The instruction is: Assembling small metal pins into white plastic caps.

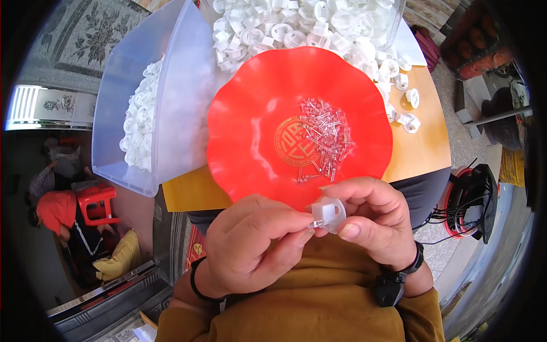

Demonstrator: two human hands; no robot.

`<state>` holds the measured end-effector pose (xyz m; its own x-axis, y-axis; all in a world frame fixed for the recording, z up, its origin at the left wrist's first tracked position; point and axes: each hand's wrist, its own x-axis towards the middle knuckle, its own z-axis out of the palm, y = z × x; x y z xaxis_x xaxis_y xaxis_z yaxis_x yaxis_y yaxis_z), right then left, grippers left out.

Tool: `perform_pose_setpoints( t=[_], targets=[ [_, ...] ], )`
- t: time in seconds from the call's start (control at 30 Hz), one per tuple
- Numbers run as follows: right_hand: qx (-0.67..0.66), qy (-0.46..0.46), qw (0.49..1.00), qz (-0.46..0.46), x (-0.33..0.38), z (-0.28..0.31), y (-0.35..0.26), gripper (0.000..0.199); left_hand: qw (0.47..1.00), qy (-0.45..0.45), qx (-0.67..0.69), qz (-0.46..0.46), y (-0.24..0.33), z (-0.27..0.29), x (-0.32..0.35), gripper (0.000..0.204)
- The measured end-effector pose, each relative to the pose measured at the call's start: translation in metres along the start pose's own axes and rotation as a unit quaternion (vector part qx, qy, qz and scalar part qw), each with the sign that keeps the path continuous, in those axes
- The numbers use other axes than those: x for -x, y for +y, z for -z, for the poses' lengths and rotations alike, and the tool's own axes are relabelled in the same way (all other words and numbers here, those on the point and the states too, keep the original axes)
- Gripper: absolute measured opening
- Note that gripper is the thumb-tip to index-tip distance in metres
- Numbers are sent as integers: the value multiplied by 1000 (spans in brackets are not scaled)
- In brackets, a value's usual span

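Note:
Close to my chest, my right hand (pixel 380 219) grips a small white plastic fitting (pixel 333 212) with a round flange and a block-shaped body. My left hand (pixel 248 242) pinches a tiny clear pin (pixel 315 224) between thumb and forefinger, right at the fitting's lower left side. Whether the pin's end is inside the fitting I cannot tell. Just beyond both hands lies a wavy-edged red plate (pixel 242 154) with a gold emblem. On its right half rests a loose heap of similar clear pins (pixel 329 134).
A large pile of white fittings (pixel 285 31) covers the back of the wooden table (pixel 427 137); several lie loose at right. A translucent bin (pixel 185 108) of white parts stands at left. Farther left are a red stool (pixel 96 202) and another person (pixel 60 211). Black cables (pixel 453 214) hang at right.

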<state>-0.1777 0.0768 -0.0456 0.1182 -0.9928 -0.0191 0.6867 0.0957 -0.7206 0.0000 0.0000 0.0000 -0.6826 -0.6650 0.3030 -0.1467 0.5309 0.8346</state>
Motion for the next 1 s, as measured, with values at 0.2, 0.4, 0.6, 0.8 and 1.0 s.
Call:
perform_pose_setpoints(
  t=[0.2, 0.4, 0.6, 0.8, 1.0],
  targets=[
    [-21, 3, 1000, 2, -1, -1, 2, 38, 997, -4, -63, -34, 2, -1, 1, 17],
    [-30, 5, 999, 11, -3, -5, 2, 38, 996, -2, -79, -50, 3, -4, 2, 19],
    [22, 20, 999, 36, -3, -2, -1, 39, 997, -10, -71, -37, 3, -1, 1, 19],
    [194, 6, 974, 114, -8, 0, -5, 39, 998, -15, -52, -18, 4, 2, -1, 16],
    [234, -6, 961, 146, -11, 2, -7, 39, 999, -16, -23, 24, 4, 0, -1, 14]
  ],
)
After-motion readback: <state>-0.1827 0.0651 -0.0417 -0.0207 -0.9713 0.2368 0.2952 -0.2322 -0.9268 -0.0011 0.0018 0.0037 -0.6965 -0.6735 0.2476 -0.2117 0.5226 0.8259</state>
